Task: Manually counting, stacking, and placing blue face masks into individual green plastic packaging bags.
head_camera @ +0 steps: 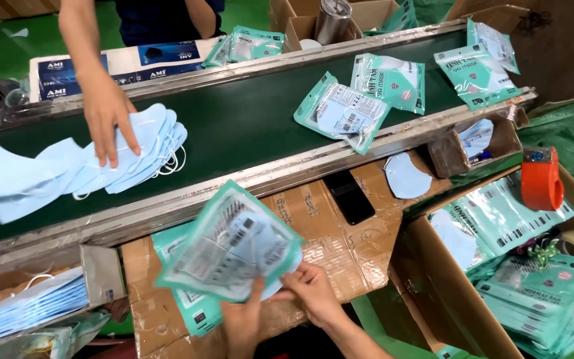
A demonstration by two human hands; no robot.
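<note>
My left hand [244, 322] and my right hand [313, 292] together hold a teal and clear mask pouch [230, 246], tilted and blurred, above a taped cardboard surface [340, 242]. A second teal pouch [191, 309] lies flat under it. On the dark green conveyor belt [247, 119] several packed pouches [342, 112] lie to the right. Another person's hand [107, 116] across the belt presses on a fanned stack of light blue masks [101, 163].
A small box of blue masks [34, 309] sits at lower left. A large carton of packed pouches [533, 292] stands at right, with an orange tape dispenser [541, 178] on its rim. A black phone [349, 197] and one loose mask [406, 176] lie on the cardboard.
</note>
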